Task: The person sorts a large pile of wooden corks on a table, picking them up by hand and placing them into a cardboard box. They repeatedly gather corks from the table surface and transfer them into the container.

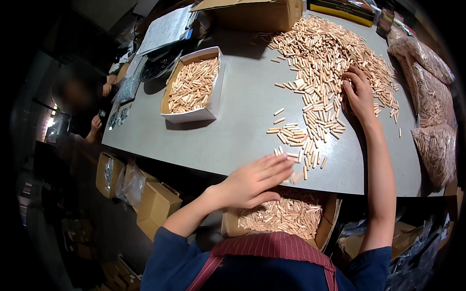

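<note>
A large heap of short wooden dowels [318, 68] spreads over the grey table [247, 97], thinning toward its front edge. My left hand [259, 179] reaches over that edge with fingers stretched out, slightly blurred, beside a few dowels. Some dowels under its fingertips are blurred. Below it, a cardboard box [331, 228] against my apron holds many more dowels. My right hand [359, 94] rests on the right side of the heap, its fingers apart and bent down among the dowels. Nothing shows gripped in either hand.
A white carton [218, 92] full of dowels stands left of the heap. Clear bags of dowels [429, 102] line the right edge. A large cardboard box [247, 17] and a clipboard with papers [165, 30] are at the back. Another person's hand [95, 124] shows at far left.
</note>
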Demonstrator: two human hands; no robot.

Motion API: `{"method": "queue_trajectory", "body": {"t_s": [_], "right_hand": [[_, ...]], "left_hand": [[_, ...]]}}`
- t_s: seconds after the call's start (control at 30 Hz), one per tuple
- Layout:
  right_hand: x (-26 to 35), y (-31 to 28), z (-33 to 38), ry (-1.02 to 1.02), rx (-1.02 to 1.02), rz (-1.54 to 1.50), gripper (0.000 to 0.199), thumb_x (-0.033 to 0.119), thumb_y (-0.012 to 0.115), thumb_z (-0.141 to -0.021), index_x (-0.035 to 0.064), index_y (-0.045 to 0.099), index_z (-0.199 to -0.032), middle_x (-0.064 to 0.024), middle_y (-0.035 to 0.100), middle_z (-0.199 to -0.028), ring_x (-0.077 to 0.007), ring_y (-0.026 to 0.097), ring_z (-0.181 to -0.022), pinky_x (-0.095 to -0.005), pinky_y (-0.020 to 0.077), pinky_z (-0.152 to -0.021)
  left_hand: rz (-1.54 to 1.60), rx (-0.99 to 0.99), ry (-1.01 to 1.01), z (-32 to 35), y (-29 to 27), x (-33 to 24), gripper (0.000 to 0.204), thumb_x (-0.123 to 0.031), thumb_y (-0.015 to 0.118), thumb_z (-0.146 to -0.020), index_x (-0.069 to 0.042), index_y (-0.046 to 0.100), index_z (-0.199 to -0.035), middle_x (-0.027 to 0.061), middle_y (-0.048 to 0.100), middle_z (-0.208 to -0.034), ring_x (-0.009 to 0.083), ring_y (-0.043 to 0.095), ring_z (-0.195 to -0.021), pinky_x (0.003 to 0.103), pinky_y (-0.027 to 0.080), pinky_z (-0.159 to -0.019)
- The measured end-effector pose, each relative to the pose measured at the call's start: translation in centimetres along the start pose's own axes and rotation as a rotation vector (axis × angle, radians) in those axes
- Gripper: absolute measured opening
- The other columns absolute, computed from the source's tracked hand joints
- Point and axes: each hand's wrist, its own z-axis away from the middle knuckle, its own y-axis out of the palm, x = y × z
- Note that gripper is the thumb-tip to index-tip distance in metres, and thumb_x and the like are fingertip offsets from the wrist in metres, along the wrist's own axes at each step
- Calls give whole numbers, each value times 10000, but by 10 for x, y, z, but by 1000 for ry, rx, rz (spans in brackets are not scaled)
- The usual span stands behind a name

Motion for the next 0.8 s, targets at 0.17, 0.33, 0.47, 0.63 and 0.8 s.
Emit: {"method": "queue_trajectory", "body": {"t_s": [0.17,0.33,0.47,0.63,0.8], "right_hand": [[-1,2,1,7,-9,-5,231,187,630,-982,44,701,-1149,-186,587,-1405,-369,581,-1297,-422,469,-1078],[-3,3,0,17,-22,16,317,194,627,-983,24,650,-1250,-206,558,-1441,-395,559,-1314,-437,459,-1094],[-1,3,-2,-5,-66,37,376,205,617,-988,8,611,-1308,-208,550,-1451,-397,548,-1326,-433,451,-1105],[0,1,0,20,-43,26,365,210,621,-990,12,621,-1296,-209,543,-1459,-394,547,-1330,-431,450,-1106],[1,2,0,-1,-53,24,334,206,623,-990,16,640,-1265,-198,554,-1445,-388,560,-1314,-426,459,-1095]], "left_hand": [[563,-226,-172,18,-16,2,315,-142,560,-1061,27,670,-1303,195,582,-1472,346,537,-1395,455,449,-1149],[204,-286,-381,-20,-25,40,515,-275,452,-1104,35,455,-1515,234,418,-1604,378,356,-1515,453,275,-1239],[-3,-221,-307,-54,-25,73,608,-302,432,-1091,48,324,-1575,259,321,-1644,405,250,-1552,475,171,-1274],[-64,-63,-153,-78,-21,79,639,-304,435,-1069,66,305,-1574,286,325,-1628,428,256,-1542,497,159,-1276],[-182,76,-26,-55,-13,41,656,-299,447,-1052,67,306,-1577,265,312,-1645,428,270,-1540,527,163,-1275]]}}
